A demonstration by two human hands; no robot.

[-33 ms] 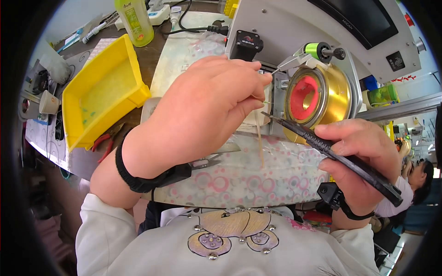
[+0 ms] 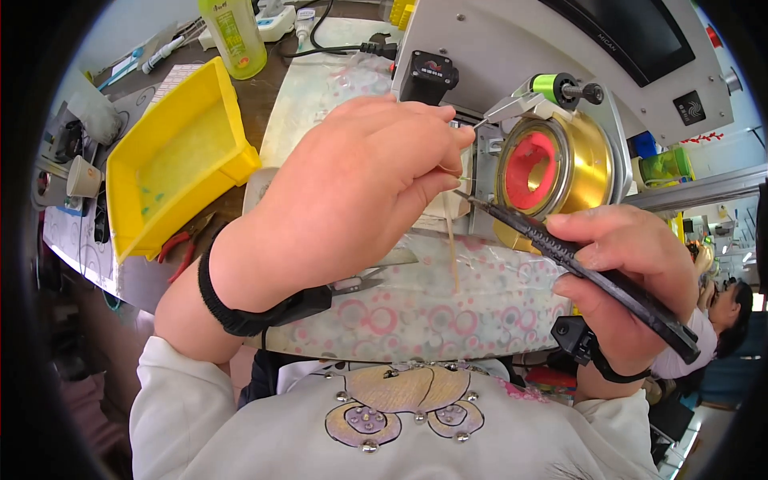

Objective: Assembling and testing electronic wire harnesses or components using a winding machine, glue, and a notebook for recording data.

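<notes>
My left hand (image 2: 364, 188) is closed, its thumb and fingertips pinched together above the table. What they hold is mostly hidden; a tiny greenish bit shows at the fingertips. Just below them, a thin pale strip (image 2: 452, 248) runs down toward the patterned table cover (image 2: 448, 320). In my right hand (image 2: 628, 280) is a slim black tool (image 2: 592, 280) with a ribbed grip, slanting up to the left. Its thin dark tip lies close to my left fingertips; I cannot tell whether they touch. Metal snips (image 2: 360, 284) lie beside my left wrist.
A yellow tray (image 2: 180, 168) and red-handled pliers (image 2: 182, 248) are at left. A gold spool (image 2: 588, 164) with a red core stands before a grey machine (image 2: 504, 48), near a black block (image 2: 430, 78). A bottle (image 2: 232, 40) stands behind; another person (image 2: 712, 320) sits far right.
</notes>
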